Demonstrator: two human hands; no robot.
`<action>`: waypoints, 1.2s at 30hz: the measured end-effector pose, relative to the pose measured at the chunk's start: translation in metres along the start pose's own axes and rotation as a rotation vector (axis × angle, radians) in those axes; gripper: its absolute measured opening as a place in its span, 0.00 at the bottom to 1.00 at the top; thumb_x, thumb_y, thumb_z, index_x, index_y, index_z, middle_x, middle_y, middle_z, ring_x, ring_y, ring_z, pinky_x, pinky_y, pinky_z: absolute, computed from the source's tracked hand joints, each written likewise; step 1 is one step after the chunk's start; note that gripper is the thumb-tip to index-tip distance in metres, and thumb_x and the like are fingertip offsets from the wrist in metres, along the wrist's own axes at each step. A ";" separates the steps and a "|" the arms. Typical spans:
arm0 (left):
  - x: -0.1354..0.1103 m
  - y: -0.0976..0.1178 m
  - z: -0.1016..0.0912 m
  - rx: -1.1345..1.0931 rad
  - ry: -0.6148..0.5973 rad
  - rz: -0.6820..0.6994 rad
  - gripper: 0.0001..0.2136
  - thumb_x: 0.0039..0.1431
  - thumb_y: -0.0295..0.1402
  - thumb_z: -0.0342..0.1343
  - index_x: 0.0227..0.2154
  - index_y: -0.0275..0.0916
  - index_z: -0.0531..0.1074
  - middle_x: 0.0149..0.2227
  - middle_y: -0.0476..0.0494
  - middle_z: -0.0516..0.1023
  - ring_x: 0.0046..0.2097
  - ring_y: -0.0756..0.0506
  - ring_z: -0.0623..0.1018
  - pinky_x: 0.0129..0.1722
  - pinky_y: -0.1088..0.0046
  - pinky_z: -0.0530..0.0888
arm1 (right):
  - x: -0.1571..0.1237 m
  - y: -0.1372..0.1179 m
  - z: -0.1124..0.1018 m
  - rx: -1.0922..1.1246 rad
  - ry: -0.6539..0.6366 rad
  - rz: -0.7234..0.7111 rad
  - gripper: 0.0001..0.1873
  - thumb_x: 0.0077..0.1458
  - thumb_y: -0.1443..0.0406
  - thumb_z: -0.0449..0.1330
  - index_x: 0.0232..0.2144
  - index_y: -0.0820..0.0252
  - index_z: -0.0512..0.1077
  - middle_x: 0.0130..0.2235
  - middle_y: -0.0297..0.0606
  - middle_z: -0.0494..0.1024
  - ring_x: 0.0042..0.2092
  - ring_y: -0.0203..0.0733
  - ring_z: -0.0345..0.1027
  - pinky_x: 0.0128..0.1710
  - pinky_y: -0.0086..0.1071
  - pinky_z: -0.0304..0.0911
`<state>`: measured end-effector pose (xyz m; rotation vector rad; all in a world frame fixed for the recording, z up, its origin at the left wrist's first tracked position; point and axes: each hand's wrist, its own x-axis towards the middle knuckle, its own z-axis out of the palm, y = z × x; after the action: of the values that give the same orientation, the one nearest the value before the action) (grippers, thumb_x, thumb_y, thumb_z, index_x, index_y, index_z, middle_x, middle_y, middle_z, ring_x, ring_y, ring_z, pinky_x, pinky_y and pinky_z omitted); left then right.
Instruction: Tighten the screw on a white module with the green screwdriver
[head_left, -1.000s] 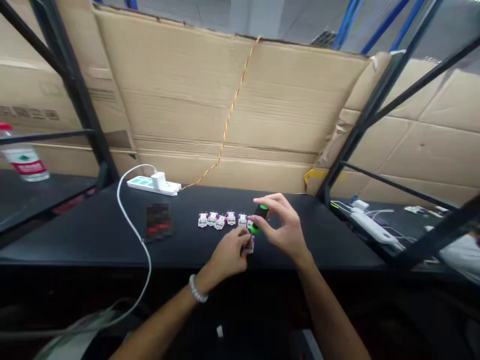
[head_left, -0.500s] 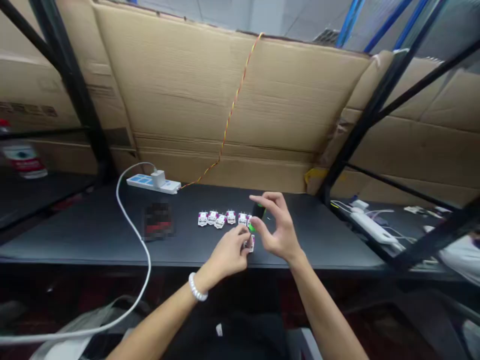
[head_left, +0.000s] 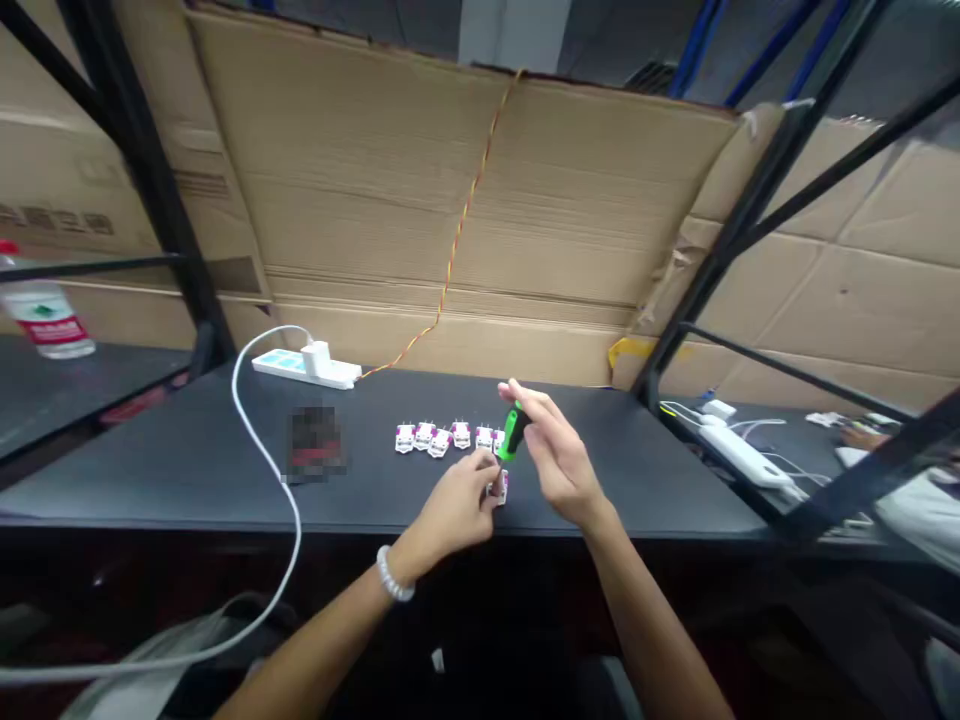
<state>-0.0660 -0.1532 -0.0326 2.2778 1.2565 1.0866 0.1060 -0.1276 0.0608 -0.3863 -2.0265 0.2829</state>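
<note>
A screwdriver [head_left: 513,432] with a green and black handle stands tilted, its tip down among the fingers of my left hand [head_left: 459,502]. That hand is closed in a pinch around a small white and purple part [head_left: 501,487] near the table's front; the fingers hide much of the part and the screwdriver's shaft. My right hand [head_left: 556,462] is open beside the handle, fingers stretched over its top. Whether it touches the handle I cannot tell. Behind the hands lie several similar white and purple parts [head_left: 440,442] in a loose row.
A white power strip [head_left: 341,374] with a plug lies at the back left. Its white cable [head_left: 262,450] runs over the front edge. A blurred-out dark object [head_left: 316,442] rests on the black table [head_left: 360,495]. Cardboard [head_left: 360,180] and black posts [head_left: 697,270] enclose the area.
The fingers of my right hand have straightened and come off their curl around the screwdriver handle, which now shows more. My left hand stays in place.
</note>
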 end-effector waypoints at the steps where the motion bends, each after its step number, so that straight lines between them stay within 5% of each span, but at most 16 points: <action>1: 0.000 0.000 0.000 0.005 0.003 -0.005 0.09 0.54 0.18 0.55 0.31 0.40 0.70 0.45 0.42 0.74 0.46 0.41 0.77 0.51 0.63 0.76 | 0.000 0.000 -0.001 0.005 0.001 -0.005 0.27 0.73 0.68 0.50 0.70 0.45 0.65 0.58 0.46 0.75 0.57 0.48 0.74 0.58 0.47 0.72; 6: 0.000 0.003 -0.001 0.039 -0.007 -0.015 0.10 0.53 0.18 0.55 0.32 0.41 0.71 0.45 0.43 0.75 0.47 0.41 0.77 0.52 0.63 0.76 | 0.001 0.001 -0.006 -0.202 0.133 0.008 0.15 0.64 0.64 0.66 0.53 0.49 0.80 0.41 0.39 0.72 0.40 0.44 0.72 0.42 0.40 0.75; 13: 0.000 0.004 -0.002 0.017 -0.006 -0.023 0.09 0.54 0.19 0.56 0.32 0.40 0.72 0.44 0.42 0.75 0.46 0.41 0.77 0.52 0.63 0.76 | -0.002 0.008 -0.008 -0.025 -0.026 0.067 0.27 0.74 0.66 0.47 0.71 0.47 0.63 0.59 0.46 0.76 0.60 0.50 0.73 0.61 0.49 0.71; 19: 0.000 0.005 -0.003 0.029 -0.009 -0.017 0.09 0.53 0.18 0.55 0.31 0.40 0.71 0.45 0.42 0.74 0.47 0.40 0.77 0.53 0.63 0.76 | 0.000 0.003 -0.004 -0.183 0.147 0.037 0.19 0.66 0.63 0.64 0.58 0.48 0.77 0.41 0.39 0.77 0.39 0.45 0.73 0.41 0.41 0.76; 26: 0.000 0.004 -0.001 0.028 -0.012 -0.029 0.08 0.56 0.19 0.56 0.32 0.40 0.71 0.45 0.41 0.74 0.47 0.40 0.77 0.52 0.63 0.76 | -0.001 0.004 -0.005 0.044 0.012 0.098 0.25 0.73 0.66 0.50 0.68 0.47 0.67 0.61 0.45 0.75 0.59 0.51 0.75 0.60 0.50 0.71; 32: -0.001 0.002 -0.001 0.051 -0.021 -0.025 0.09 0.53 0.18 0.55 0.32 0.40 0.71 0.46 0.42 0.74 0.48 0.40 0.77 0.53 0.62 0.75 | 0.001 -0.003 -0.003 -0.100 0.142 0.059 0.16 0.64 0.65 0.65 0.54 0.50 0.79 0.43 0.41 0.78 0.40 0.45 0.74 0.40 0.40 0.75; 36: 0.000 0.005 -0.001 0.038 -0.012 -0.028 0.09 0.53 0.18 0.55 0.31 0.40 0.71 0.46 0.41 0.74 0.47 0.40 0.76 0.52 0.63 0.75 | -0.003 -0.002 -0.002 -0.020 0.086 0.103 0.21 0.69 0.66 0.58 0.62 0.51 0.73 0.51 0.45 0.79 0.50 0.49 0.77 0.49 0.44 0.76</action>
<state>-0.0644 -0.1558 -0.0289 2.2838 1.3121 1.0467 0.1093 -0.1307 0.0600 -0.5079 -1.9297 0.3045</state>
